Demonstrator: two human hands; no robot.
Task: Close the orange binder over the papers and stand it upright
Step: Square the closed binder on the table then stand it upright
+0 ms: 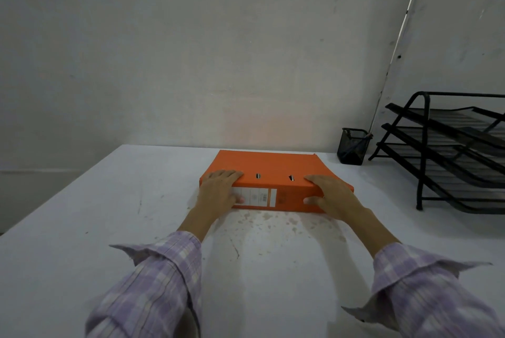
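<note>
The orange binder (269, 165) lies flat and closed on the white table (82, 214), its spine with a white label facing me. The papers are hidden inside. My left hand (218, 191) grips the spine's left end, fingers on the top cover and thumb against the spine. At the spine's right end my right hand (332, 194) holds the same way, fingers over the cover, thumb on the spine.
A black mesh pen cup (352, 146) stands at the back right by the wall. A black three-tier paper tray rack (448, 152) fills the right edge. The grey wall rises just behind the binder.
</note>
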